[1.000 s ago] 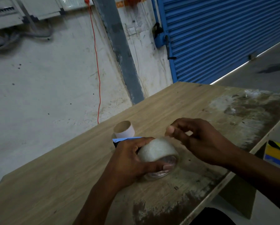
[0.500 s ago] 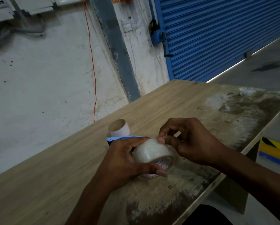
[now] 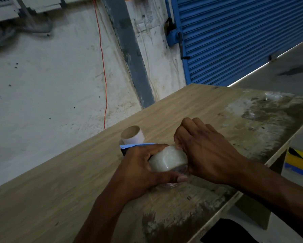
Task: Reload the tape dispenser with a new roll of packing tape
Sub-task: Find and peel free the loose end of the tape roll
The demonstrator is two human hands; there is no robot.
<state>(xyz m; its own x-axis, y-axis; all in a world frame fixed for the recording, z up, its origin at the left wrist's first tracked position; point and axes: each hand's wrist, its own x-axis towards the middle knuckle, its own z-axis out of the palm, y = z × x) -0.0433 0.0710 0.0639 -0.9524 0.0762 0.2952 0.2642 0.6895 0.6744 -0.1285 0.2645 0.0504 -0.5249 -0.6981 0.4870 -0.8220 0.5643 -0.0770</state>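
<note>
While left hand (image 3: 138,170) clamps roll (image 3: 167,159) low on table (image 3: 59,190), thumb under, fingers over, I see roll axis lying roughly toward me. Right hand (image 3: 205,151) nearer free end, fingertips pinching roll's top edge; second ago it hovered clear. Dispenser (image 3: 127,148) mostly hidden behind left hand; core (image 3: 132,135) just beyond.

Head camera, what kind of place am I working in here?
Probably a workshop or warehouse packing area: a blue roller shutter, a worn, stained wooden table, and stained white walls with a red cable hanging down.
</note>
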